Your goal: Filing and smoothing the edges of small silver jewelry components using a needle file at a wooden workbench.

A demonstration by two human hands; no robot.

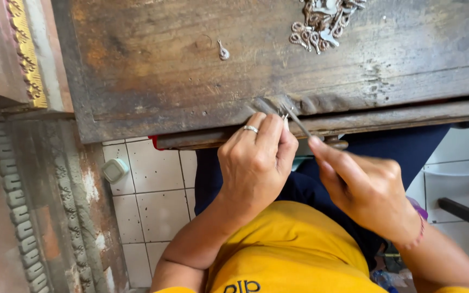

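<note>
Worn dark wood is where I see my left hand (256,163) curl, fingers pinched on a small metal piece (285,115) at the bench edge (354,122). My right hand (362,187) grips a thin file (298,123) against it. A pile of silver pieces (324,24) lies at the bench's far side.

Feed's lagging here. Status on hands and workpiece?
Left hand pinches small metal piece at bench edge. Right hand holds thin tool on it. Nothing in the way.

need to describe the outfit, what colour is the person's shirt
Yellow shirt, clearest in the head view, below both hands.
</note>
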